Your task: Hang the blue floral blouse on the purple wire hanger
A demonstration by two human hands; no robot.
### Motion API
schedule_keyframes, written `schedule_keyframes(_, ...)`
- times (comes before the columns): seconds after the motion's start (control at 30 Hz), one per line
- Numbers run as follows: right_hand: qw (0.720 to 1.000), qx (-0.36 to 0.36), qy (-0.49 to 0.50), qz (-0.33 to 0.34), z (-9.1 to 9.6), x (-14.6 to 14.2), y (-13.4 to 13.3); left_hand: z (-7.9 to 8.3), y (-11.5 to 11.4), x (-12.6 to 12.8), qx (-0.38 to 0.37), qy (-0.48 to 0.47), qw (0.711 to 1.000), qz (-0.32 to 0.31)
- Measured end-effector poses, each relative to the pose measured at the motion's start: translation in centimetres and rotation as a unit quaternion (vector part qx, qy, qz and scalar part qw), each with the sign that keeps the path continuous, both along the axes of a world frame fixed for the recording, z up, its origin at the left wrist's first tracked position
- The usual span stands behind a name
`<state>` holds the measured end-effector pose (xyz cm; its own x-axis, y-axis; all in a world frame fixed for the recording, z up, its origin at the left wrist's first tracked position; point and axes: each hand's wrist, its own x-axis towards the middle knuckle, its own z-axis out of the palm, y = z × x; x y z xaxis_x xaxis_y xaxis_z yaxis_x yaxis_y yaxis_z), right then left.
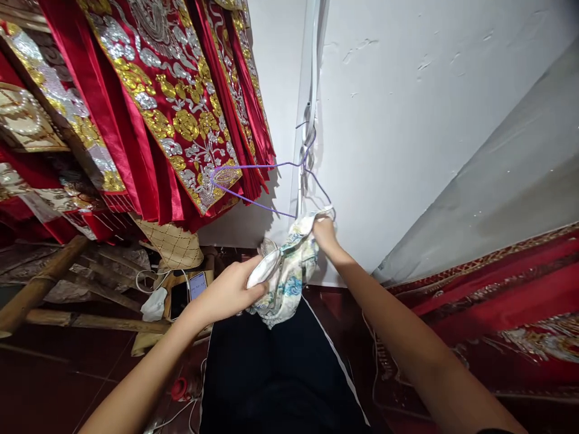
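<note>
A crumpled white cloth garment with blue-and-yellowish print (292,278) hangs before the white wall (384,126), its long axis slanting from upper right to lower left. The left hand (234,283) grips a bunched white edge; the right hand (324,234) clutches the upper end. A purple wire hanger (266,166) juts leftward above, overlapping red, gold-sequinned fabric panels (187,123).

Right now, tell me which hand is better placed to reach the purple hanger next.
Probably the right hand: it holds the patterned cloth up near the purple hanger, while the left hand grips the cloth lower, farther away.
</note>
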<state>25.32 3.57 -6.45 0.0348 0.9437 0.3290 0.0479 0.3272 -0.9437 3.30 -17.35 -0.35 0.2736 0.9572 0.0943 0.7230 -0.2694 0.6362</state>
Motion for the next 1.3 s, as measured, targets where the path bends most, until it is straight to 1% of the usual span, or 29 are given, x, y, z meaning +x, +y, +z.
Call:
schedule_keyframes(0.07, 0.999, 0.013, -0.009, -0.034, -0.6, 3.4, -0.8, -1.2, 0.3, -0.8, -0.031, 0.103, 0.994, 0.024)
schedule_keyframes(0.13, 0.997, 0.05, -0.048, -0.039, -0.6, 6.4, -1.5, -2.8, 1.4, -1.6, -0.031, 0.175, 0.983, 0.053)
schedule_keyframes(0.2, 0.992, 0.078, -0.084, -0.042, -0.3, 8.2, -1.9, -3.7, 3.3, -2.2, 0.004, 0.204, 0.976, 0.069)
schedule_keyframes(0.23, 0.991, 0.086, -0.092, -0.051, 0.0, 8.8, -2.0, -3.7, 4.3, -2.4, 0.033, 0.206, 0.975, 0.077)
schedule_keyframes(0.3, 0.989, 0.087, -0.091, -0.08, 0.5, 9.3, -2.0, -2.9, 6.6, -2.6, 0.108, 0.183, 0.972, 0.095)
schedule_keyframes(0.4, 0.985, 0.088, -0.086, -0.122, 1.2, 9.5, -1.9, -0.7, 9.5, -2.6, 0.226, 0.108, 0.962, 0.108)
schedule_keyframes(0.47, 0.984, 0.087, -0.081, -0.135, 1.4, 9.5, -2.1, 0.4, 10.9, -2.7, 0.263, 0.076, 0.954, 0.119)
schedule_keyframes(0.5, 0.983, 0.086, -0.082, -0.14, 1.5, 9.6, -2.3, 0.7, 11.3, -2.8, 0.27, 0.072, 0.952, 0.125)
schedule_keyframes(0.57, 0.979, 0.091, -0.097, -0.153, 1.7, 9.6, -2.8, 0.7, 11.9, -3.1, 0.27, 0.075, 0.951, 0.133)
schedule_keyframes(0.7, 0.97, 0.11, -0.137, -0.165, 2.1, 9.6, -3.8, 0.1, 12.2, -3.4, 0.277, 0.072, 0.949, 0.131)
schedule_keyframes(0.77, 0.971, 0.11, -0.136, -0.161, 2.3, 9.6, -4.0, 0.4, 12.3, -3.3, 0.287, 0.05, 0.949, 0.119)
schedule_keyframes(0.83, 0.975, 0.095, -0.128, -0.154, 2.3, 9.5, -4.2, 1.1, 12.6, -2.9, 0.297, 0.004, 0.95, 0.095)
schedule_keyframes(0.93, 0.981, 0.065, -0.109, -0.145, 2.2, 9.2, -4.4, 2.9, 13.4, -2.1, 0.305, -0.057, 0.949, 0.054)
schedule_keyframes(0.97, 0.983, 0.06, -0.103, -0.142, 2.1, 9.0, -4.5, 3.6, 13.7, -1.9, 0.304, -0.058, 0.95, 0.046)
schedule_keyframes(1.03, 0.985, 0.056, -0.095, -0.131, 1.9, 8.5, -4.8, 4.7, 14.3, -1.6, 0.291, -0.033, 0.956, 0.033)
schedule_keyframes(1.1, 0.988, 0.055, -0.089, -0.114, 1.8, 8.0, -4.9, 5.5, 14.9, -1.2, 0.28, -0.004, 0.96, 0.03)
schedule_keyframes(1.2, 0.99, 0.051, -0.093, -0.091, 1.7, 7.4, -5.1, 5.9, 15.6, -0.4, 0.29, -0.009, 0.957, 0.03)
schedule_keyframes(1.3, 0.989, 0.06, -0.115, -0.075, 2.1, 7.7, -5.3, 5.5, 16.4, 0.1, 0.3, -0.015, 0.954, 0.018)
